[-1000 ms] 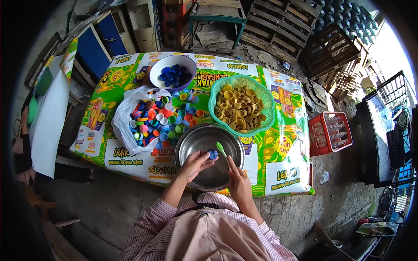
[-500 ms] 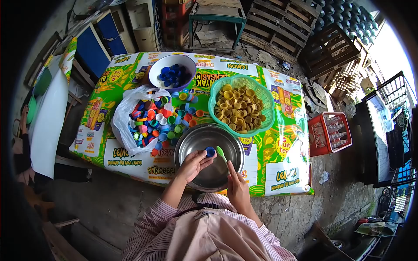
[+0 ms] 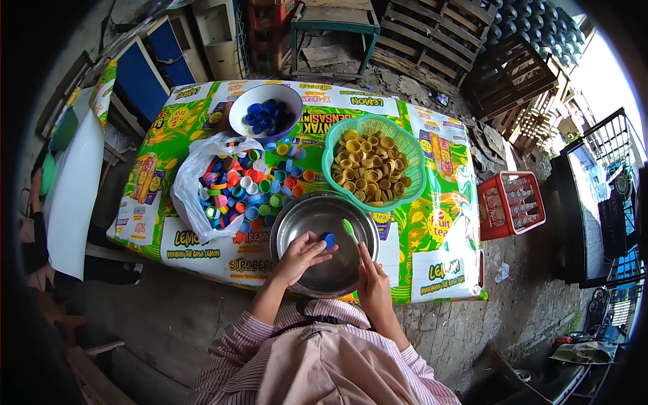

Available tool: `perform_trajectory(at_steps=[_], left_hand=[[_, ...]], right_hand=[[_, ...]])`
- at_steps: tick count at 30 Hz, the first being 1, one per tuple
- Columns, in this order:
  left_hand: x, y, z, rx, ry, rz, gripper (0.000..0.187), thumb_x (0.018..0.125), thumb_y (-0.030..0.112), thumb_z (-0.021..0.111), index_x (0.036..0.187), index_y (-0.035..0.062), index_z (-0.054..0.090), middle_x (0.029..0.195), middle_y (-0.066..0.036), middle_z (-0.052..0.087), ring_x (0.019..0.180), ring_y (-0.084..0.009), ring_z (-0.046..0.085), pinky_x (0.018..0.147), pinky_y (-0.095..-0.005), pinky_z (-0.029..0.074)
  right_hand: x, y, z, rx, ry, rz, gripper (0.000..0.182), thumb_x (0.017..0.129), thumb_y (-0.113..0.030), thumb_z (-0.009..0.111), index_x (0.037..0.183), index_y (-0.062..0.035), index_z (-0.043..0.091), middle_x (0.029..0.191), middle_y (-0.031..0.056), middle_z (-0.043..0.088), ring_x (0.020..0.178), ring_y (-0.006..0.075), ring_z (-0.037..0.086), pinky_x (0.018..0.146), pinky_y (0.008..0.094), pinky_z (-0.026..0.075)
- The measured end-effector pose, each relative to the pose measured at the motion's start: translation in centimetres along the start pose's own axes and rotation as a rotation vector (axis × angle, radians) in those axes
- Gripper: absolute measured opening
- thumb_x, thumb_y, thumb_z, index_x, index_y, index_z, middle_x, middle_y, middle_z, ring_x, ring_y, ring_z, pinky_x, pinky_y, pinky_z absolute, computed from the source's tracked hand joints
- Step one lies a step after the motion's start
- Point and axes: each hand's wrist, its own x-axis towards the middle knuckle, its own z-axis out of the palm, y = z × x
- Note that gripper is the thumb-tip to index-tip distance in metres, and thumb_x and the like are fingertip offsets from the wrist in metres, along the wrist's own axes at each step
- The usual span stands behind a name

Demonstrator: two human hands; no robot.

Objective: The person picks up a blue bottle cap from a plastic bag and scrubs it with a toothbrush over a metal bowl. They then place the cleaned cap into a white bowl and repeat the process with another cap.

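My left hand (image 3: 303, 258) pinches a blue bottle cap (image 3: 328, 239) above the metal bowl (image 3: 280, 233). In my right hand (image 3: 372, 280) is a green toothbrush (image 3: 352, 232), its bristle end pointing up and away from me, over the bowl's right side. Brush and cap are apart. Left of the bowl, mixed coloured bottle caps (image 3: 233, 182) lie in and around a white plastic bag (image 3: 190, 192). Behind them, a white bowl (image 3: 289, 96) holds blue caps (image 3: 266, 117). A green basket (image 3: 414, 152) holds many yellow caps (image 3: 370, 165).
A printed plastic tablecloth (image 3: 445, 236) covers the table. On the floor to the right stands a red crate (image 3: 496, 206) of bottles. Wooden pallets (image 3: 435, 40) and a small table (image 3: 335, 20) are at the back. Another person's arm (image 3: 37, 223) shows at far left.
The toothbrush has moved slightly right and up, away from the cap. The blue cap has been turned in my left fingers and sits slightly lower and to the right.
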Motion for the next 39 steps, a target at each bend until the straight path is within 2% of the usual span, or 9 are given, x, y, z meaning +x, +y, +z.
perform_trajectory(at_steps=[2, 10, 15, 20, 23, 28, 30, 31, 39], left_hand=[[0.3, -0.1, -0.2, 0.356, 0.072, 0.088, 0.011, 0.092, 0.009, 0.05, 0.101, 0.0035, 0.051, 0.116, -0.011, 0.055, 0.106, -0.0209, 0.057, 0.091, -0.0334, 0.048], [0.1, 0.1, -0.6, 0.539, -0.061, 0.257, 0.019, 0.093, 0.009, 0.048, 0.11, 0.0003, 0.046, 0.107, -0.009, 0.058, 0.097, -0.0139, 0.059, 0.083, -0.027, 0.049], [0.2, 0.0, -1.0, 0.423, -0.08, 0.198, 0.018, 0.096, 0.01, 0.039, 0.111, 0.0014, 0.043, 0.108, -0.011, 0.055, 0.1, -0.0174, 0.058, 0.088, -0.0322, 0.048], [-0.1, -0.2, -0.4, 0.228, -0.048, 0.143, 0.023, 0.097, 0.012, 0.037, 0.117, 0.0015, 0.042, 0.11, -0.012, 0.055, 0.098, -0.0193, 0.059, 0.088, -0.0334, 0.049], [0.0, -0.6, -0.7, 0.27, -0.053, 0.141, 0.024, 0.097, 0.011, 0.036, 0.118, 0.0017, 0.042, 0.111, -0.013, 0.055, 0.097, -0.0199, 0.06, 0.087, -0.0337, 0.05], [0.0, -1.2, -0.7, 0.179, 0.017, 0.121, 0.022, 0.093, 0.006, 0.042, 0.114, 0.0009, 0.046, 0.103, -0.01, 0.057, 0.092, -0.0169, 0.06, 0.085, -0.0324, 0.051], [0.0, -1.2, -0.8, 0.107, -0.011, 0.101, 0.022, 0.092, 0.007, 0.044, 0.113, 0.0015, 0.047, 0.102, -0.009, 0.057, 0.091, -0.0167, 0.06, 0.084, -0.0318, 0.052], [0.0, -1.2, -0.8, 0.036, -0.036, 0.08, 0.021, 0.091, 0.007, 0.046, 0.112, 0.002, 0.048, 0.102, -0.009, 0.057, 0.09, -0.0164, 0.061, 0.083, -0.0311, 0.052], [0.3, -1.1, -1.1, -0.259, -0.063, 0.0, 0.024, 0.089, 0.008, 0.053, 0.113, 0.0065, 0.049, 0.089, 0.0, 0.052, 0.076, -0.0071, 0.05, 0.066, -0.0215, 0.043]], right_hand=[[-0.2, -0.6, -0.7, 0.065, 0.007, -0.07, 0.049, 0.086, 0.0, 0.048, 0.134, -0.0086, 0.04, 0.086, 0.0225, 0.06, 0.067, 0.0372, 0.057, 0.061, 0.0406, 0.045], [0.5, -1.3, -1.2, 0.029, -0.133, 0.043, 0.048, 0.087, -0.001, 0.048, 0.133, -0.0111, 0.042, 0.084, 0.0215, 0.059, 0.066, 0.0361, 0.057, 0.061, 0.0381, 0.045], [-0.3, -0.8, -0.3, 0.25, -0.053, -0.129, 0.052, 0.085, 0.003, 0.047, 0.135, -0.011, 0.039, 0.072, 0.0215, 0.056, 0.059, 0.0319, 0.054, 0.057, 0.0323, 0.043], [-0.8, -0.9, -0.5, 0.288, -0.041, 0.05, 0.053, 0.085, 0.004, 0.046, 0.136, -0.0107, 0.038, 0.06, 0.0168, 0.048, 0.051, 0.0209, 0.044, 0.054, 0.0271, 0.037], [-1.1, -0.7, 0.1, 0.279, -0.135, 0.061, 0.058, 0.084, 0.005, 0.047, 0.138, -0.0112, 0.034, 0.092, 0.0262, 0.06, 0.074, 0.0368, 0.061, 0.069, 0.0335, 0.046], [-1.4, -1.0, -0.2, 0.235, -0.104, 0.066, 0.058, 0.084, 0.006, 0.048, 0.138, -0.0101, 0.034, 0.091, 0.0254, 0.06, 0.077, 0.0375, 0.061, 0.069, 0.0342, 0.047], [-1.5, -0.9, 0.3, 0.251, -0.123, 0.053, 0.057, 0.085, 0.004, 0.047, 0.138, -0.0102, 0.034, 0.087, 0.0247, 0.059, 0.073, 0.0361, 0.06, 0.067, 0.0339, 0.046], [-1.2, -0.9, 0.4, 0.252, -0.041, 0.013, 0.056, 0.084, 0.005, 0.047, 0.137, -0.0108, 0.035, 0.071, 0.0193, 0.055, 0.052, 0.0195, 0.047, 0.055, 0.0267, 0.038], [-1.1, -0.4, 0.6, 0.257, -0.015, 0.042, 0.054, 0.087, 0.003, 0.045, 0.138, -0.0101, 0.034, 0.067, 0.0168, 0.053, 0.052, 0.0198, 0.049, 0.054, 0.0253, 0.037]])
